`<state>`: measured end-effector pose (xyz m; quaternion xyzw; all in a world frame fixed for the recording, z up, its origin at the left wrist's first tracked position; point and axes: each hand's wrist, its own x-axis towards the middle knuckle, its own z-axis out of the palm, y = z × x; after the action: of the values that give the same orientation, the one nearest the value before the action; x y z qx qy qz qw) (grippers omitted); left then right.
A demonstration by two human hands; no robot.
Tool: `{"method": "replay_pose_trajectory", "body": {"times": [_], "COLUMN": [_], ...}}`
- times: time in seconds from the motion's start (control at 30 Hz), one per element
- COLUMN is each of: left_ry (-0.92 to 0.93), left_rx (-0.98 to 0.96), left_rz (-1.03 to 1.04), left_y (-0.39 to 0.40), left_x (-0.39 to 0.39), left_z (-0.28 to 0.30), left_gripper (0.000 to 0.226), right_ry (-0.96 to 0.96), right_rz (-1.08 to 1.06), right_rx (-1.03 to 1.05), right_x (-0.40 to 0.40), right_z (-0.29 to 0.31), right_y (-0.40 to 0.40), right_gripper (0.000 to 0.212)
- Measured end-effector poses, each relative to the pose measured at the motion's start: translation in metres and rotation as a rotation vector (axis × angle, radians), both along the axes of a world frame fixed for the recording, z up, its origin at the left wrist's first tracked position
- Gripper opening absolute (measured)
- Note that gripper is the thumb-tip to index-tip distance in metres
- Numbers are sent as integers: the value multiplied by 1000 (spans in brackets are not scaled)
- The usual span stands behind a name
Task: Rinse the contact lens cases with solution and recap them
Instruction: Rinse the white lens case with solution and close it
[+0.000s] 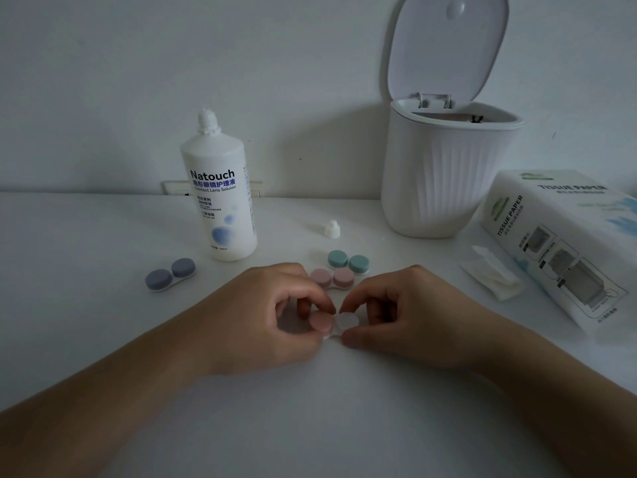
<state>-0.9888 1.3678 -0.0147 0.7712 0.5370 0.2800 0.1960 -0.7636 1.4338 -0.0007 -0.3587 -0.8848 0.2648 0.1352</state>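
Observation:
A lens case lies on the white table between my hands, with a pink cap point(321, 321) and a white cap point(347, 320). My left hand point(272, 305) pinches the pink cap with thumb and fingers. My right hand point(406, 305) pinches the white cap the same way. Behind them lie a second pink case point(332, 278), a teal case point(348, 261) and, to the left, a blue-grey case point(170, 273), all capped. The solution bottle point(220, 194) stands upright without its cap. Its small white cap point(332, 230) stands on the table to the right.
A white bin point(444, 174) with its lid raised stands at the back right. A tissue paper pack point(565, 243) lies at the right edge, with a folded tissue point(491, 277) beside it. A wall socket point(175, 189) sits behind the bottle.

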Motion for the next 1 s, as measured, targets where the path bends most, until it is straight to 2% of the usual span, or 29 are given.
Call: {"method": "replay_pose_trajectory", "body": {"times": [0.07,0.23,0.6,0.77,0.87,1.0], "left_ry": [17,-8,-65,-147,-175,-163], "left_rx": [4,-16,114,120,148,123], "left_rz": [13,11,-13,-31,57,236], "left_y": [2,2,1,1,3,7], "left_x": [-1,-3,1,-3,-6,-15], "left_z": [-1,-1,-3,5,7,2], "left_gripper": [28,53,27,26,18,34], "right_ry": [-1,12,19,-5,-13,-4], "right_rz": [-2,0,4,8,8,4], "right_rx": [4,-2,-14,2,9,-4], "right_x": [0,0,0,0,1,1], "right_z": [0,-1,-1,0,0,-1], "right_y": [0,0,0,0,1,1], "right_gripper": [22,22,23,23,22,21]}}
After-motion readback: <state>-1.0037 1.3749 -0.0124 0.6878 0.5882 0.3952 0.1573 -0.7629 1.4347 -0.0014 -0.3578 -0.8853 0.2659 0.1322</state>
